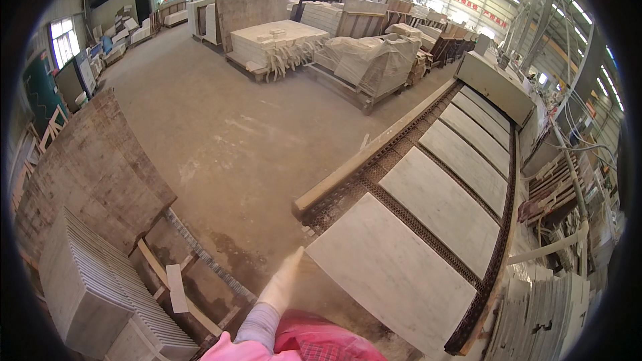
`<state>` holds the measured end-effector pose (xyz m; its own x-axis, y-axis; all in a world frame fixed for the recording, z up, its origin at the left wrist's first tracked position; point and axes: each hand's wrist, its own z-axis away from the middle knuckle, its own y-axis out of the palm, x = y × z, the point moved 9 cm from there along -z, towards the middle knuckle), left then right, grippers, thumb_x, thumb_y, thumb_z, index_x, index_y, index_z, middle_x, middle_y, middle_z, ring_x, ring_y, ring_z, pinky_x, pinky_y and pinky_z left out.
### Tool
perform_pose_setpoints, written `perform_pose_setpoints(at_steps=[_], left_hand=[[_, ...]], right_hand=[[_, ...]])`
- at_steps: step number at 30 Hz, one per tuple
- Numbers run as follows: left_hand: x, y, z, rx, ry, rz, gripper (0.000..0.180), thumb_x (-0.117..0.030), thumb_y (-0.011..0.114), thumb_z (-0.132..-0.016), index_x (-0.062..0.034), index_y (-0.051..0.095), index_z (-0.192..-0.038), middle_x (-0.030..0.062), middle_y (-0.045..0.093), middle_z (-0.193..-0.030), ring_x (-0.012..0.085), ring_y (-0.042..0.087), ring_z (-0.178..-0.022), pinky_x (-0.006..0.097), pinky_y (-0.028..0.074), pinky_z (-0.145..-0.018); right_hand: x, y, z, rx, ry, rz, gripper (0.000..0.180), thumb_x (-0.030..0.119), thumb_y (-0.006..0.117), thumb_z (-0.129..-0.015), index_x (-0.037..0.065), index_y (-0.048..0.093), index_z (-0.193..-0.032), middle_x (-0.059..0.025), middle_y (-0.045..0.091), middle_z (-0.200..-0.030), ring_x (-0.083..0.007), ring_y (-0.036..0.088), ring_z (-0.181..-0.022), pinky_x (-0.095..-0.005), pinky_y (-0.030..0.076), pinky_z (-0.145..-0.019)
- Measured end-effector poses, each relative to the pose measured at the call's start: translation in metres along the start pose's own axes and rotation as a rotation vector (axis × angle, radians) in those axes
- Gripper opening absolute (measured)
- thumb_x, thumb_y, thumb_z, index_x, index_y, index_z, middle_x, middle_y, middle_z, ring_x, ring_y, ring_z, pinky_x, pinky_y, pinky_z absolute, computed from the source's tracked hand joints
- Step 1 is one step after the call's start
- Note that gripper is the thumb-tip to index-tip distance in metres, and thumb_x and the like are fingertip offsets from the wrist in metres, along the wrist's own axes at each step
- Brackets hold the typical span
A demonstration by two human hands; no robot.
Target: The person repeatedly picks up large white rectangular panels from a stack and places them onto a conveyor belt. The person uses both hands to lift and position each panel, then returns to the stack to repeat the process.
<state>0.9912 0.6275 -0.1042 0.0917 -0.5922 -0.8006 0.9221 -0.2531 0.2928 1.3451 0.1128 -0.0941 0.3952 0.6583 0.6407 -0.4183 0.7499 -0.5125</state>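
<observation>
My left hand (289, 271) reaches forward from a pink and grey sleeve to the near left corner of a pale stone slab (401, 274). Its fingertips are at or against that corner; blur hides how the fingers are bent, and whether they grip the slab cannot be made out. This slab lies at the near end of a chain conveyor (428, 247) and sticks out past its end toward me. Several similar slabs, such as this one (445, 207), follow in a row up the conveyor. My right hand is out of view.
Grey slabs (100, 287) stand on edge on a wooden rack at the lower left, beside a large brown board (93, 167). A machine housing (495, 87) spans the conveyor's far end. Stone pieces (535, 321) stack along the right. Wrapped pallets (374, 60) stand farther back.
</observation>
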Motion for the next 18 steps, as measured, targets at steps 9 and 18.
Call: perform_pose_setpoints(at_steps=[9, 18], left_hand=[[0.067, -0.1, 0.026, -0.334, -0.19, 0.411, 0.056, -0.049, 0.038, -0.093, 0.0009, 0.055, -0.112, 0.0279, 0.059, -0.111, 0.0411, 0.059, -0.099, 0.05, 0.047, -0.088], [0.108, -0.147, 0.079, -0.455, -0.326, 0.096, 0.046, -0.04, 0.034, -0.096, -0.0028, 0.059, -0.108, 0.0245, 0.064, -0.101, 0.0389, 0.063, -0.09, 0.048, 0.051, -0.08]], right_hand=[[-0.014, 0.016, 0.009, 0.066, 0.04, 0.036, 0.052, 0.047, 0.038, -0.095, 0.0, 0.053, -0.114, -0.0187, 0.058, -0.103, -0.0285, 0.056, -0.088, -0.04, 0.047, -0.076], [-0.032, 0.035, 0.016, 0.17, 0.055, 0.082, 0.051, 0.046, 0.038, -0.095, 0.001, 0.056, -0.11, -0.0196, 0.061, -0.097, -0.0295, 0.06, -0.083, -0.0414, 0.05, -0.072]])
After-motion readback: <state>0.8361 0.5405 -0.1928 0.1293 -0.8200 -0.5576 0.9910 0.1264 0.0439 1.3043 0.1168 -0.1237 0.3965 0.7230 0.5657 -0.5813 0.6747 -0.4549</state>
